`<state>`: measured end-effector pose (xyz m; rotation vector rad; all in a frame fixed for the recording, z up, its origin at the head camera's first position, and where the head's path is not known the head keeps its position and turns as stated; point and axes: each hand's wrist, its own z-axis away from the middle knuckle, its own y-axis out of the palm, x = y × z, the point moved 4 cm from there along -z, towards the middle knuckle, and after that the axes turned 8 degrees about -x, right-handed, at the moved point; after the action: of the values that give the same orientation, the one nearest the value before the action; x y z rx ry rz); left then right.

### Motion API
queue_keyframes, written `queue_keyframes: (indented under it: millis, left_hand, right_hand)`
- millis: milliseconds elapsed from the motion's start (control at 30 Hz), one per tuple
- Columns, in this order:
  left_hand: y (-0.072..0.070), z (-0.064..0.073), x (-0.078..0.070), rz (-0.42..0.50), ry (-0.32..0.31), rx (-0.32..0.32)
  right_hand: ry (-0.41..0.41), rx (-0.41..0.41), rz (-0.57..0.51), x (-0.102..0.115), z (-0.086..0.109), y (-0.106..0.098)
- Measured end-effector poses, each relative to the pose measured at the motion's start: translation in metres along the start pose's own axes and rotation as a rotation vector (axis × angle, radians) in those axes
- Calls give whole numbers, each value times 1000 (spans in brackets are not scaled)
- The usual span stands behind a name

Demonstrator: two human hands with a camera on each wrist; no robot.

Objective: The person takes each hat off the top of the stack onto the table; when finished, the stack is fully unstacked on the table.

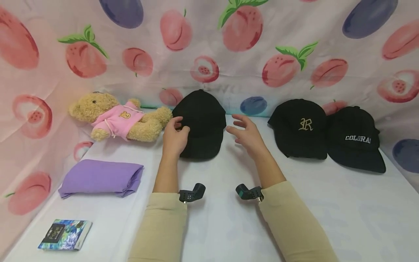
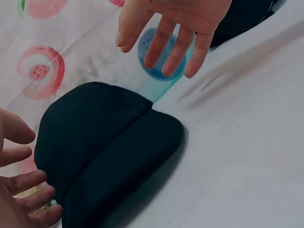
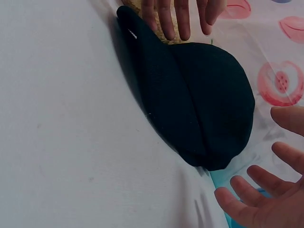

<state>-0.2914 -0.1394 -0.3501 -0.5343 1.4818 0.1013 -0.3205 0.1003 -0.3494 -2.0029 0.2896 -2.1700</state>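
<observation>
A plain black cap (image 1: pixel 204 123) stands at the back middle of the white table, its brim toward me. My left hand (image 1: pixel 175 137) is at the cap's left side, fingers loosely bent; in the left wrist view its fingertips come close to the cap's edge, and I cannot tell if they touch. To the right of the cap hovers my right hand (image 1: pixel 247 135), fingers spread and apart from it. In the right wrist view a gap shows between the right hand (image 3: pixel 273 194) and the cap (image 3: pixel 199 104). Neither hand holds anything.
A teddy bear (image 1: pixel 119 120) in a pink top lies at the left back. Nearer are a folded purple cloth (image 1: pixel 101 178) and a small colourful box or book (image 1: pixel 70 233). On the right sit a black cap with a gold R (image 1: pixel 301 127) and another with white lettering (image 1: pixel 355 142).
</observation>
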Motion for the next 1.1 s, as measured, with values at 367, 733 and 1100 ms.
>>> queue_keyframes:
  millis: [367, 733, 1100]
  left_hand:
    - [-10, -8, 5, -147, -35, 91]
    - [-12, -21, 3, -193, -72, 155]
    - [-12, -31, 10, -140, -86, 174]
  right_hand:
    - [30, 14, 14, 0, -5, 15]
    - [29, 22, 63, -1, -7, 30]
    - [66, 1, 44, -7, -12, 39]
